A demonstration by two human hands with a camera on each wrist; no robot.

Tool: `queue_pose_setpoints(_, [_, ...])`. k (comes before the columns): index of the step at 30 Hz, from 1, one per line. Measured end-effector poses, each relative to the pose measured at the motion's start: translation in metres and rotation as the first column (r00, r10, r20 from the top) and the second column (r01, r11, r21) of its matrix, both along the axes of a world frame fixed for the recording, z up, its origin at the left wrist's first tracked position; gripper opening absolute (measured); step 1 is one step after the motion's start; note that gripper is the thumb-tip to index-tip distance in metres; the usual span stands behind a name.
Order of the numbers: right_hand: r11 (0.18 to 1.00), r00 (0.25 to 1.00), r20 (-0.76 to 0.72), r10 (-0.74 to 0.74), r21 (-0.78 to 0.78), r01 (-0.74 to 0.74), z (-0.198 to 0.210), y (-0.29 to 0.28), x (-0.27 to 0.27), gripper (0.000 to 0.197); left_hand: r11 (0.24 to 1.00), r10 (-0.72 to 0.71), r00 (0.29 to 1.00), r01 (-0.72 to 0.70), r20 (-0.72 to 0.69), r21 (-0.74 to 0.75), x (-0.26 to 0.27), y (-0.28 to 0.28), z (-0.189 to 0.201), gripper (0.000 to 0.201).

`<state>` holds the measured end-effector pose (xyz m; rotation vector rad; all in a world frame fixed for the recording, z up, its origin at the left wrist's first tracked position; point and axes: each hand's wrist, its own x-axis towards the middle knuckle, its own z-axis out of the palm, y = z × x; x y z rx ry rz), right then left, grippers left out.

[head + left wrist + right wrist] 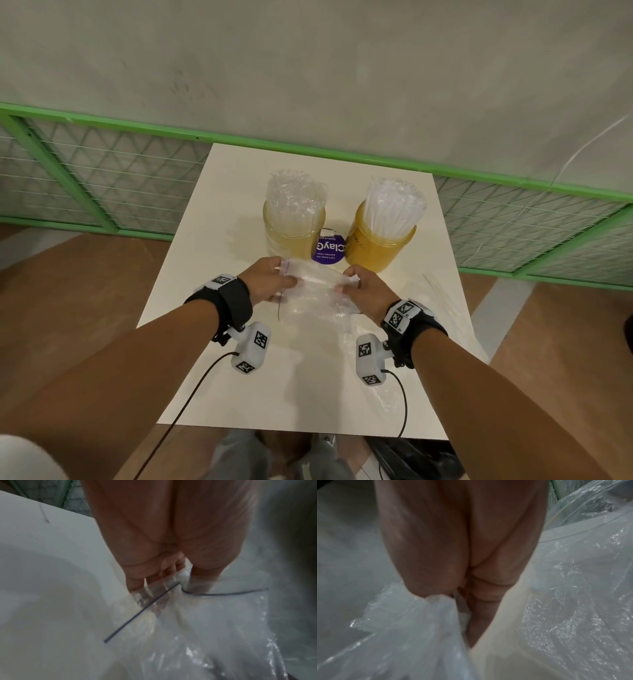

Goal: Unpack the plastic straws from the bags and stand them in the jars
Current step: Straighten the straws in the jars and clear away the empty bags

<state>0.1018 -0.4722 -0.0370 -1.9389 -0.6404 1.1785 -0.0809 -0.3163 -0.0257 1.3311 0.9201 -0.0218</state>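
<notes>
A clear plastic bag [317,291] is stretched between both hands above the white table [308,394]. My left hand [274,279] pinches its left end by the dark zip line [140,611]; thumb and fingers press the film [205,628]. My right hand [359,284] grips the crumpled right end [412,622]. Behind stand two yellow jars: the left jar [291,236] holds clear wrapped straws [294,192], the right jar [376,246] holds white straws [394,205]. Whether straws are inside the held bag I cannot tell.
A purple round label [329,251] lies between the jars. Loose straws [442,298] and clear film [387,394] lie along the table's right side. A green mesh railing [102,171] runs behind the table. Camera cables hang off the front edge.
</notes>
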Motion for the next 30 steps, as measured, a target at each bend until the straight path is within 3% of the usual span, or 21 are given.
queue_pose_setpoints(2, [1.000,1.000,0.028,-0.010,0.023,0.009,-0.001,-0.001,0.003,0.024,0.995,-0.098,0.994,0.097,-0.036,-0.031,-0.005,-0.001,-0.004,0.027])
queue_pose_setpoints(5, [0.994,0.973,-0.208,-0.099,0.017,0.104,0.000,-0.003,0.004,0.045,0.993,-0.104,0.991,0.108,-0.080,0.039,-0.010,0.002,-0.011,0.023])
queue_pose_setpoints(8, [0.999,0.954,-0.300,-0.022,-0.043,0.010,0.001,-0.005,0.003,0.042,0.994,-0.084,0.995,0.088,-0.060,0.071,-0.012,0.005,-0.012,0.027])
queue_pose_setpoints(12, [0.990,0.963,-0.264,0.059,-0.110,-0.091,0.005,-0.008,-0.003,0.018,0.984,-0.108,0.994,0.112,-0.036,0.138,-0.012,0.006,-0.009,0.031])
queue_pose_setpoints(16, [0.997,0.977,-0.200,0.069,-0.002,-0.071,0.005,-0.002,-0.004,0.022,0.996,-0.063,0.998,0.061,0.020,0.064,-0.009,0.014,-0.005,0.054])
queue_pose_setpoints(21, [0.997,0.991,-0.108,0.079,0.015,-0.077,-0.001,0.008,0.000,0.044,0.993,-0.017,0.997,0.026,0.079,-0.116,-0.013,0.018,0.000,0.043])
queue_pose_setpoints(25, [0.983,0.985,-0.009,0.171,-0.061,-0.171,-0.004,0.010,-0.004,0.036,0.969,0.002,1.000,-0.008,-0.022,-0.248,-0.020,0.020,-0.002,0.028])
queue_pose_setpoints(28, [0.987,0.983,-0.147,0.113,-0.093,-0.127,0.001,0.016,-0.011,0.021,0.991,-0.067,0.994,0.055,-0.091,-0.124,-0.017,0.018,-0.004,0.019])
queue_pose_setpoints(30, [0.981,0.981,-0.133,0.141,-0.117,-0.157,0.002,0.020,-0.013,0.028,0.990,-0.136,0.987,0.139,-0.084,0.036,-0.015,0.018,-0.010,0.030])
